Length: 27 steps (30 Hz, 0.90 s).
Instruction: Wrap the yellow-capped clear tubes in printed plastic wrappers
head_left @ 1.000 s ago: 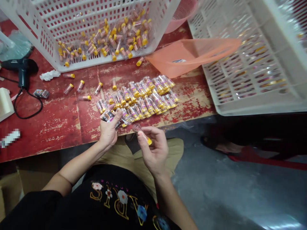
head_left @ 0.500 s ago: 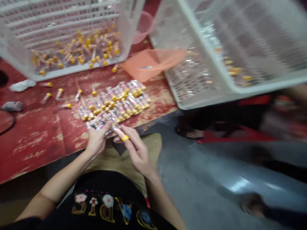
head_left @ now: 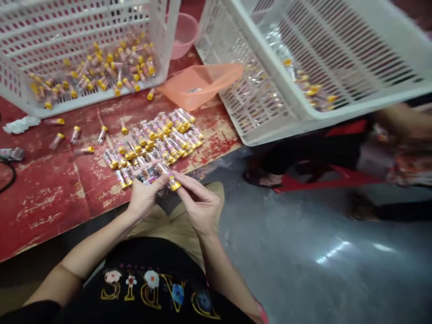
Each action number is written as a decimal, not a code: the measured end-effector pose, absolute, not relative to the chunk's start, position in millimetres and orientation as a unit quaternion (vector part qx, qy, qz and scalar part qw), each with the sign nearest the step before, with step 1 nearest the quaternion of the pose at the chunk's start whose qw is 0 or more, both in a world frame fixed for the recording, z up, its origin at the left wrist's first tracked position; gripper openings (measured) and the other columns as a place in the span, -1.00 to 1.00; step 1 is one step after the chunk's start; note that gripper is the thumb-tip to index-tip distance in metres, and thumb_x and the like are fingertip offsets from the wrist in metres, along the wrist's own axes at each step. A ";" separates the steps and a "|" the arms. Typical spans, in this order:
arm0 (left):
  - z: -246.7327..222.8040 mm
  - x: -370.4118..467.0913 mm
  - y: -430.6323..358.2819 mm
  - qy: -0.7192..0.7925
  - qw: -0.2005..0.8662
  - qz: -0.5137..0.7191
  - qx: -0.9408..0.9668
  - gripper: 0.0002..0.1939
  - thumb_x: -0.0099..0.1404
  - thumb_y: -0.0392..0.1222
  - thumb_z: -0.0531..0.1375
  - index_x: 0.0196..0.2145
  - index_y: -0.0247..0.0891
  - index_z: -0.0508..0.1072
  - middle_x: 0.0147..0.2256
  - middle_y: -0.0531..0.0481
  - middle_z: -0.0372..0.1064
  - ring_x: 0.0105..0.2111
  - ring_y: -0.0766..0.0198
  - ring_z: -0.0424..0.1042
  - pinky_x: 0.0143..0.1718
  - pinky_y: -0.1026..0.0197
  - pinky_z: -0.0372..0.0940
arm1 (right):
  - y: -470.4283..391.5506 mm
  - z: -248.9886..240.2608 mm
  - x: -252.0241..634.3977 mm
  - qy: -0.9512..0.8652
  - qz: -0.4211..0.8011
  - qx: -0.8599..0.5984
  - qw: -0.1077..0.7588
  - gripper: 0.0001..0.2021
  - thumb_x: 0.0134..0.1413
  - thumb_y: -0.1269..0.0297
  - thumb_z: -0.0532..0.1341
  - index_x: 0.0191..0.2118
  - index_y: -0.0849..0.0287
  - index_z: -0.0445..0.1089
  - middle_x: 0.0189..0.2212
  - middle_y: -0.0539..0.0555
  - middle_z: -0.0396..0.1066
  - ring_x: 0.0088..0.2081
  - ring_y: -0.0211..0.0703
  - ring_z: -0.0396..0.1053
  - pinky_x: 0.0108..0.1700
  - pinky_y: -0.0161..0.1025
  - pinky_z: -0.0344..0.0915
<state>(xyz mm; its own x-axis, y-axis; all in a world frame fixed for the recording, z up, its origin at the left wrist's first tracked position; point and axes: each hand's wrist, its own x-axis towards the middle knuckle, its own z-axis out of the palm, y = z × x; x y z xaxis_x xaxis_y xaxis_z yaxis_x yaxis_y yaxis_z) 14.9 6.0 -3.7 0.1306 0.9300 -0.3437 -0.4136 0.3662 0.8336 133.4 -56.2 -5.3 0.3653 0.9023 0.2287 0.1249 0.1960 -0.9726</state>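
Note:
Over the table's front edge, my right hand (head_left: 200,204) pinches the yellow-capped end of a small clear tube (head_left: 166,172) with a printed wrap. My left hand (head_left: 146,194) is closed on the same tube, its thumb pressed against the side. A small printed piece, perhaps a label sheet (head_left: 147,174), shows by the left fingers; I cannot tell how it is held. Just beyond both hands, printed yellow-capped tubes (head_left: 172,146) lie side by side in rows. Several loose tubes (head_left: 75,134) without visible print lie farther left.
A white crate (head_left: 50,108) lies on its side at back left, with many yellow-capped tubes inside. Another white crate (head_left: 280,130) stands at right, past an orange tray (head_left: 189,100) and a pink bowl (head_left: 189,33). At far right, a person's arm (head_left: 401,119) is visible.
The view has shifted slightly and become sharper. Both hands remain on the tube, with my left thumb now farther over it and my right fingers nearer its cap.

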 end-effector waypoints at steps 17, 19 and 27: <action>-20.6 -1.2 1.2 0.470 0.677 0.497 0.270 -0.41 -0.04 -0.10 0.50 -0.03 -0.24 0.52 -0.28 -0.01 0.53 -0.32 0.32 0.46 -0.21 0.26 0.37 | -51.8 -24.7 108.1 -0.434 0.262 -0.598 0.621 -0.79 0.10 0.41 0.33 -0.15 0.02 0.62 -0.31 0.06 0.56 -0.28 -0.19 0.49 -0.22 -0.19 0.48; -23.7 -0.9 2.9 0.468 0.676 0.504 0.265 -0.37 -0.05 -0.09 0.51 -0.01 -0.23 0.51 -0.28 0.00 0.53 -0.32 0.32 0.47 -0.20 0.26 0.38 | -49.9 -27.7 103.5 -0.424 0.256 -0.608 0.621 -0.82 0.10 0.38 0.33 -0.18 0.05 0.63 -0.33 0.06 0.55 -0.29 -0.19 0.49 -0.24 -0.20 0.47; -31.5 -21.0 24.1 0.474 0.676 0.511 0.238 -0.39 0.04 0.14 0.42 -0.04 -0.29 0.51 -0.34 -0.07 0.51 -0.49 0.33 0.46 -0.52 0.32 0.32 | 8.7 -72.8 139.2 -0.363 0.140 -0.676 0.625 -0.76 0.08 0.23 0.31 -0.18 0.23 0.61 -0.27 0.19 0.60 -0.22 -0.05 0.55 -0.07 -0.03 0.49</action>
<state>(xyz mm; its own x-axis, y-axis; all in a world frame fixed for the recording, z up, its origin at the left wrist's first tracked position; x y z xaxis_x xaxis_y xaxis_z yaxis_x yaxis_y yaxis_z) -21.0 24.1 -31.5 0.0284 0.9169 -0.3981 -0.4646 0.3647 0.8069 139.2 8.7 -72.8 0.6970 0.6661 0.2656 0.3168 0.0462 -0.9474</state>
